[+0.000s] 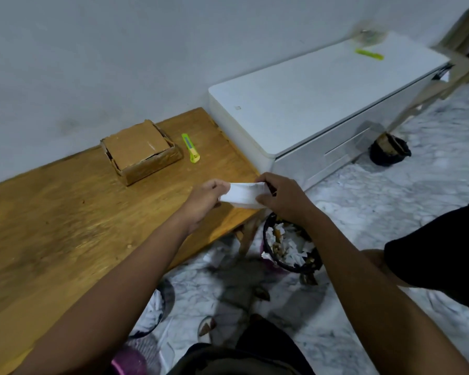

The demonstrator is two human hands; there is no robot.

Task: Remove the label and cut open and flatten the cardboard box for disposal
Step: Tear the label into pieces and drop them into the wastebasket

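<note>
A small brown cardboard box [141, 151] sits on the wooden table [65, 226] near the wall, its top flaps tucked in. A green and yellow utility knife [190, 147] lies just right of it. My left hand [205, 198] and my right hand [280, 197] both pinch a white paper label [243, 196], stretched between them over the table's right corner, well in front of the box.
A black waste bin [290, 250] full of paper scraps stands on the marble floor below my hands. A white cabinet [322, 104] adjoins the table on the right, with another green knife [368, 54] on top. More bins sit at the bottom of the view.
</note>
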